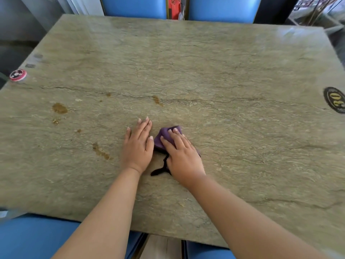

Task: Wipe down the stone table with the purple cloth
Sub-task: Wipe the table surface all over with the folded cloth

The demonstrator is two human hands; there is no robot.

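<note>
The greenish-grey stone table (214, 71) fills the view. My right hand (180, 156) lies palm down on the folded purple cloth (164, 136) near the table's middle front, fingers pressing it to the stone. A black loop of the cloth (162, 168) trails out by my thumb. My left hand (137, 144) rests flat on the bare stone just left of the cloth, fingers together, holding nothing. Brown stains mark the left part: a blot (59, 108), a streak (100, 151) and a spot on the crack line (156, 100).
A round red-rimmed sticker (18, 75) sits at the left edge and a black oval "30" label (335, 100) at the right edge. Blue chair seats (31, 238) stand at the near side and blue chair backs (134, 6) at the far side.
</note>
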